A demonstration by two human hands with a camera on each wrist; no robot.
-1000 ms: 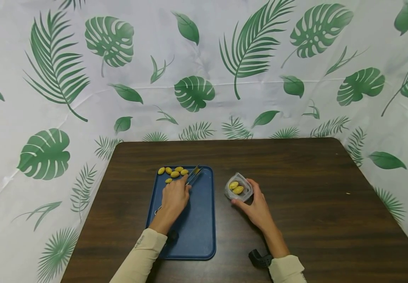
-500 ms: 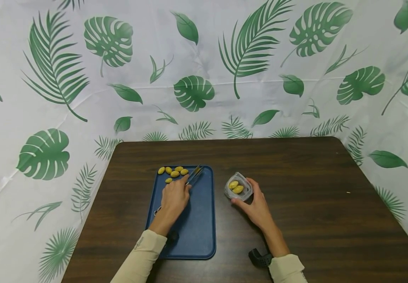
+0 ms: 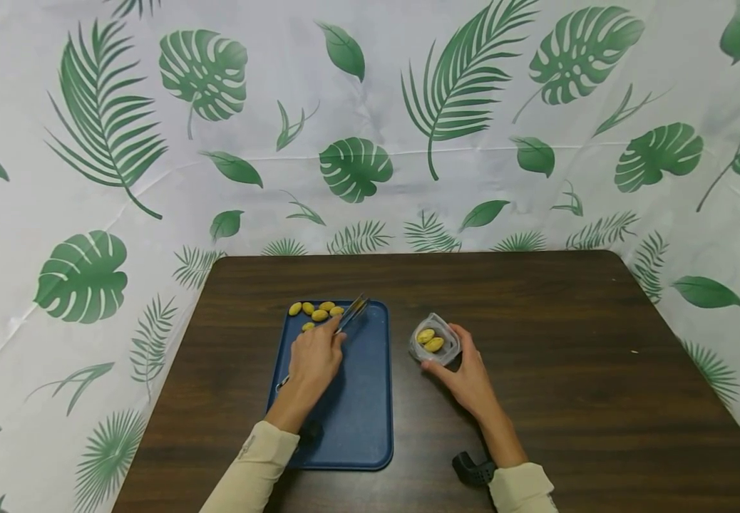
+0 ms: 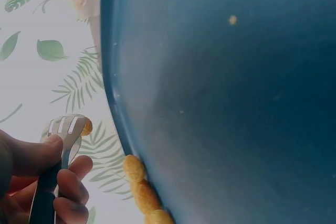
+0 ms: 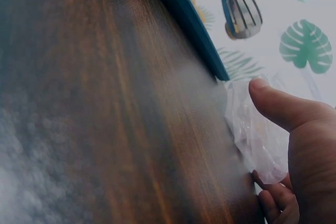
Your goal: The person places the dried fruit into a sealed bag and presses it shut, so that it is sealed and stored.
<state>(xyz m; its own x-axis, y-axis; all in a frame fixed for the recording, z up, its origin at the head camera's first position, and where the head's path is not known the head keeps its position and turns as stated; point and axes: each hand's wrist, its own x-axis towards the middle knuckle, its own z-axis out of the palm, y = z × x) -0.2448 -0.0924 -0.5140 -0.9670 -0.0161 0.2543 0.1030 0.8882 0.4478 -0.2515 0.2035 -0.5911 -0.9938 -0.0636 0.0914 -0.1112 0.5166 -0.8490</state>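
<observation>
My left hand (image 3: 314, 360) grips metal tongs (image 3: 352, 313) over the far end of a blue tray (image 3: 357, 399). In the left wrist view, the slotted head of the tongs (image 4: 67, 127) has a yellow oval piece (image 4: 87, 126) between its two ends. Several more yellow oval pieces (image 3: 320, 315) lie in the tray's far left corner, beside my left fingers. To the right of the tray, my right hand (image 3: 469, 374) holds a small clear plastic container (image 3: 450, 350) by its side, thumb in front and fingers behind. Two yellow pieces (image 3: 434, 345) sit inside it.
The tray and container stand on a dark wooden table (image 3: 569, 392). A leaf-patterned white sheet (image 3: 376, 92) hangs behind the table's far edge. A black strap mount (image 3: 473, 470) sits at my right wrist. A small pale speck (image 3: 634, 351) lies on the table at right.
My left hand and the tongs have lifted slightly, with the yellow piece in their ends. My right hand and the container stay in place.
</observation>
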